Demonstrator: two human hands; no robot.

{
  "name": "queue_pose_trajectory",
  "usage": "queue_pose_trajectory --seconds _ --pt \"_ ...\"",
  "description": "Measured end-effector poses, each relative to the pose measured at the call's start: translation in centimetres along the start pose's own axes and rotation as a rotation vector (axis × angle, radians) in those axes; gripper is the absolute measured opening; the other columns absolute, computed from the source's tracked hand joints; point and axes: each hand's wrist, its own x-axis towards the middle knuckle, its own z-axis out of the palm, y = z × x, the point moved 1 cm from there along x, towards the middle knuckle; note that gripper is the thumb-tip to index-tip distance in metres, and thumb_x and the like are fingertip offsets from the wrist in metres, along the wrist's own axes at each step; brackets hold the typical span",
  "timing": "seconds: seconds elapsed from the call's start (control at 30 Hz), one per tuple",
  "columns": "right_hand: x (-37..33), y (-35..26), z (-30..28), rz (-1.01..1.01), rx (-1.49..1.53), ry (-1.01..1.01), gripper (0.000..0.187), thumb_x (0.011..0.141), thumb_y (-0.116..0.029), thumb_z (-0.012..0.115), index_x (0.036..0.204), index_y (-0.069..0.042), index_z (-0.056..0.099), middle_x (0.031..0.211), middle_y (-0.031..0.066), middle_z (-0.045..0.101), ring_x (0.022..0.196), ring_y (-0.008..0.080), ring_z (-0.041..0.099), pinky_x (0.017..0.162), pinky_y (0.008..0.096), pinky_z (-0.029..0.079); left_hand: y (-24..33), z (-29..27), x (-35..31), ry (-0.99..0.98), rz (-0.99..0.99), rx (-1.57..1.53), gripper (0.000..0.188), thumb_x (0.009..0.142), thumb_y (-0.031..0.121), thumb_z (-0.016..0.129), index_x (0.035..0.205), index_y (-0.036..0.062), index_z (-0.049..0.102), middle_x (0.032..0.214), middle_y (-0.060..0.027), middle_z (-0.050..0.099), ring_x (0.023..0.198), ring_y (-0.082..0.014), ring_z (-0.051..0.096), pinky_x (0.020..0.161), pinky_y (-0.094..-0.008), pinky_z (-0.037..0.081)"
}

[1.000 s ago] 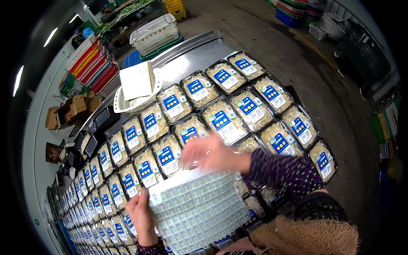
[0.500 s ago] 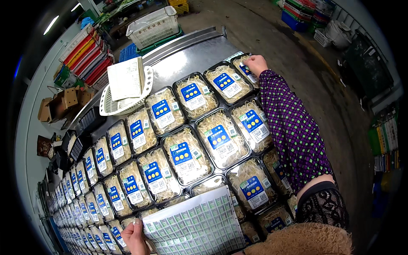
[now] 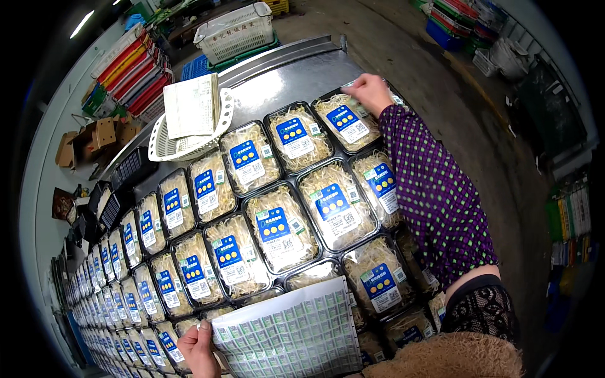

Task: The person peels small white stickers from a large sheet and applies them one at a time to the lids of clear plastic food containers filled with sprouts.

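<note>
My left hand (image 3: 200,350) pinches the left edge of a sheet of small green-and-white stickers (image 3: 287,327), held over the nearer packs. The thumb lies on top of the sheet. My right hand (image 3: 370,94) is above the far right end of the back row, its fingers pinched together and slightly blurred. Whatever sits at those fingertips is too small to make out. Beneath the fingers is a black tray of bean sprouts (image 3: 345,123) under clear film with a blue-and-white label. Another sprout pack (image 3: 328,205) nearer me also has a small green sticker by its label.
Long rows of similar sprout packs (image 3: 148,220) cover the metal table (image 3: 283,79). A white basket (image 3: 189,151) holding an open notebook (image 3: 189,107) stands behind them. Empty black trays (image 3: 116,205) lie at the left. Stacked crates (image 3: 129,72) and a white crate (image 3: 234,34) stand beyond.
My right hand has moved left from the end pack to above the pack beside it. The view has shifted slightly. My left hand keeps its grip on the sticker sheet.
</note>
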Motion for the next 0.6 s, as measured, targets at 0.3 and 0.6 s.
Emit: queue_pose_trajectory --seconds 0.3,0.6 --pt "-2.4 -1.9 5.1 0.012 0.215 -0.158 0.019 0.066 -0.012 0.074 0.081 -0.004 0.065 0.077 0.01 0.067 0.072 0.0214 0.065 0.069 0.0326 0.051 0.6 -0.4 -0.7 0.057 0.023 0.008 0.032 0.09 0.012 0.063 0.059 0.0033 0.056 0.057 0.0049 0.051 0.054 -0.0023 0.036 0.05 -0.0226 0.027" --pt "-4.2 -4.1 6.0 0.034 -0.313 -0.053 0.019 0.074 -0.015 0.066 0.092 -0.01 0.062 0.091 0.0136 0.068 0.09 0.0317 0.065 0.076 0.0437 0.051 0.1 -1.1 -0.9 0.042 0.022 -0.004 0.034 0.09 0.012 0.063 0.058 0.0033 0.054 0.057 0.0062 0.049 0.054 -0.0021 0.033 0.051 -0.0236 0.025"
